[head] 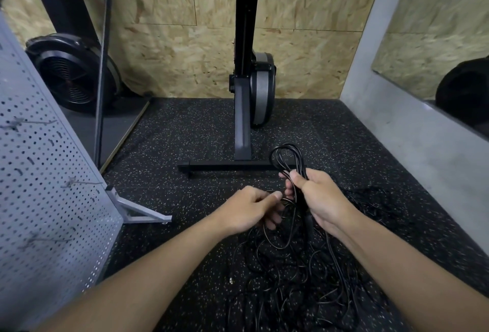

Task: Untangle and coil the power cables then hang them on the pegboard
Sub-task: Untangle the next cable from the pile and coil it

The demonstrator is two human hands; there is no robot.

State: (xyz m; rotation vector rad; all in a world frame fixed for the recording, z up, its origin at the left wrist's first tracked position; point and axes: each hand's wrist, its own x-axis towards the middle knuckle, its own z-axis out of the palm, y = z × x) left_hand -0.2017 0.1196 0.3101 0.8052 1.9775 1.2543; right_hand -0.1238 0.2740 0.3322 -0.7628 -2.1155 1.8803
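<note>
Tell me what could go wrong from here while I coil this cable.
1. The left hand pinches a strand that seems to run into the tangled cable pile; pulling hard could tighten knots.
2. The right hand alone grips the coiled loops; a loosened grip could let them spring apart.
3. The pile spreads across the floor close to you, so stepping to the pegboard could snag a foot.
</note>
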